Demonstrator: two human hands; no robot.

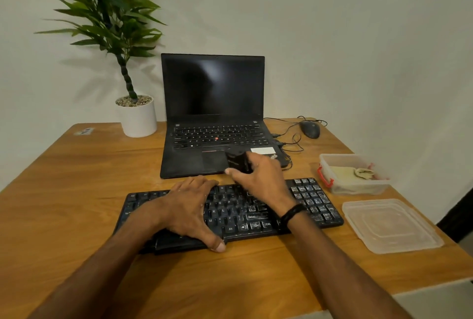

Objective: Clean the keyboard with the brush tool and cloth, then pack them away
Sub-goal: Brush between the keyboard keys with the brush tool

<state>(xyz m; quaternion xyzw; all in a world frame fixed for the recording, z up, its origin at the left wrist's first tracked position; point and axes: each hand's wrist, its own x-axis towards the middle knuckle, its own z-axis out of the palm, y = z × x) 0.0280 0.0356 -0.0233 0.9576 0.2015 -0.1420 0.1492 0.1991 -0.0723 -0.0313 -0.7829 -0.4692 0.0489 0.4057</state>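
here we are with our left hand [189,206] spread flat on the keyboard [314,201], pinning it to the worktop [76,190], while our right hand [258,180] is wrapped round the brush tool [236,162], a small black block held just above the keyboard's far edge, in front of the laptop [212,88]. it looks light and rigid, so a grip on its sides suits it. the keyboard looks stiff but light enough to skid, hence the pinning. to the right, an open plastic tub [358,189] holds the soft, crumpled cloth [353,172]; its lid [391,226] lies just beside it, nearer us.
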